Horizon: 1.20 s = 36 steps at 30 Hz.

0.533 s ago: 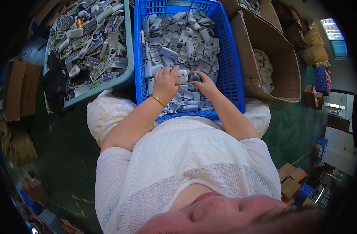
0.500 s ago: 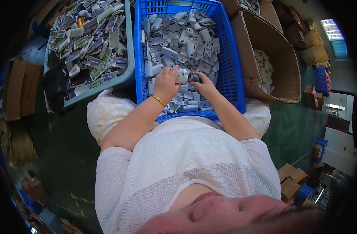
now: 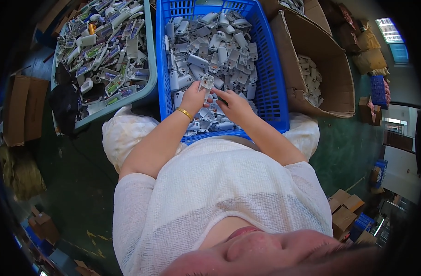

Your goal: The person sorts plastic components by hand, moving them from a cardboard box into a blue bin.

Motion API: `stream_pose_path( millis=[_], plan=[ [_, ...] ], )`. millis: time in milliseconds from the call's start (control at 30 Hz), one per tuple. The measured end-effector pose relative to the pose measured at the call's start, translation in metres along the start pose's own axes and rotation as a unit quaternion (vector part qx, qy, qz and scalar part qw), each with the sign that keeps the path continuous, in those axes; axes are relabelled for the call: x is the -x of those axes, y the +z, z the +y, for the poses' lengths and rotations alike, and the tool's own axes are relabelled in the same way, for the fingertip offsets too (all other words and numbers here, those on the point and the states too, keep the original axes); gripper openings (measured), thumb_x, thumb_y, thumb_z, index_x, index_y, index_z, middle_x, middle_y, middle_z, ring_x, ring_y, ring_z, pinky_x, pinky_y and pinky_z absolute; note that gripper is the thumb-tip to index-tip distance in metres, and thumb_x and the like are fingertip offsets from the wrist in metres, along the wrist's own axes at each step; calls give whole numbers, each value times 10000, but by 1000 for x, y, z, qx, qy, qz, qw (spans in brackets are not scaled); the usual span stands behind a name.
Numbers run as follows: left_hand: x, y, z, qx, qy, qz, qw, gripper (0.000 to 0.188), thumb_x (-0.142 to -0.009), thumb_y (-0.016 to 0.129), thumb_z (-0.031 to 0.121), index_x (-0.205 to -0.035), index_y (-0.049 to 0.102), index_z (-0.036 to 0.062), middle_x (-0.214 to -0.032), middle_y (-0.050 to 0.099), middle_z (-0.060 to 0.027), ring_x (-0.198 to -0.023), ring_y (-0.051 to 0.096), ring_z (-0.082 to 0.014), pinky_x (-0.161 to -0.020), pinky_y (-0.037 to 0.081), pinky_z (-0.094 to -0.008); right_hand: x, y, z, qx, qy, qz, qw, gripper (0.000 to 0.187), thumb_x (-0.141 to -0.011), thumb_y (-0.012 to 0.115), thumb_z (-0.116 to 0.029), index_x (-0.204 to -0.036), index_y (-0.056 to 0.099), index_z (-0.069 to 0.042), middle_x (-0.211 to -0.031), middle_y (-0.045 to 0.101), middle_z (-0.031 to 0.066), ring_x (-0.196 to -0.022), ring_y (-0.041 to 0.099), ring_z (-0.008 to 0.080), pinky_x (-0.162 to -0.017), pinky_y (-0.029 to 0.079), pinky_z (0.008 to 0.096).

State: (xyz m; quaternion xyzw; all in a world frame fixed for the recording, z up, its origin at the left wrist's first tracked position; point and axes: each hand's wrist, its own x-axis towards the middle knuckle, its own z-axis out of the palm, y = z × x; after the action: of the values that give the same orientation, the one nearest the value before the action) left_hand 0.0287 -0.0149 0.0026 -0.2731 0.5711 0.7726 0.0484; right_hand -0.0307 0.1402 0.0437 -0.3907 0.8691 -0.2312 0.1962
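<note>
Over the front part of a blue plastic basket [image 3: 271, 69], my left hand [image 3: 193, 100] grips a small white plastic casing [image 3: 207, 82], its hollow inner side turned up. Close on its right is my right hand [image 3: 234, 106], index finger reaching to the casing's lower edge. The other fingers of that hand are bent, and their grip is partly hidden. No screwdriver shows in this view now. Beneath both hands lies a heap of similar white and grey casings [image 3: 224, 55] that fills much of the basket.
At the left stands a pale green tub [image 3: 151, 69] heaped with mixed plastic parts, a black cloth [image 3: 65, 101] over its near corner. An open cardboard box [image 3: 332, 83] at the right holds more white pieces. White-covered bundles [image 3: 127, 131] flank my lap.
The casing has been turned so its hollow side shows and raised slightly. The green-handled screwdriver seen in my right hand is out of sight, and that hand's index finger now reaches to the casing.
</note>
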Motion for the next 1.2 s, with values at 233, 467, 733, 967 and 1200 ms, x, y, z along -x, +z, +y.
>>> stream_pose_path(
  millis=[233,467,733,967,1200],
  plan=[
    [0,2,-1,1,-14,23,1000,219,-878,391,99,-1071,477,39,-888,605,-80,-599,591,-136,-474,495,-256,0,12,-6,49,4,40,998,365,-842,506,-203,-1206,488,-227,-825,528,128,-701,569,321,-607,465,402],
    [4,7,2,30,-28,83,996,224,-872,396,69,-1081,478,67,-887,596,-64,-589,570,-116,-457,472,-241,-15,27,-6,14,47,41,998,376,-861,494,-180,-1234,465,-209,-843,540,141,-711,565,298,-629,453,379],
    [0,1,-3,4,18,96,995,281,-857,397,82,-1131,433,29,-886,610,-98,-563,591,-154,-454,467,-260,-10,12,-6,-36,16,10,999,375,-846,510,-221,-1219,486,-193,-860,563,146,-785,572,310,-685,458,380],
    [-7,-2,-27,-410,251,233,846,495,-776,541,119,-1241,387,46,-1126,496,-159,-970,518,-300,-824,422,-391,-25,21,32,-273,179,105,939,476,-806,607,-191,-1243,450,-86,-843,572,68,-594,517,114,-543,427,255],
    [2,0,-24,-494,305,93,809,638,-695,615,126,-1270,355,32,-1158,457,-183,-1047,417,-364,-918,341,-418,-24,11,31,-293,157,75,940,465,-796,629,-178,-1210,465,-41,-740,538,10,-549,487,80,-492,412,226]
  ],
)
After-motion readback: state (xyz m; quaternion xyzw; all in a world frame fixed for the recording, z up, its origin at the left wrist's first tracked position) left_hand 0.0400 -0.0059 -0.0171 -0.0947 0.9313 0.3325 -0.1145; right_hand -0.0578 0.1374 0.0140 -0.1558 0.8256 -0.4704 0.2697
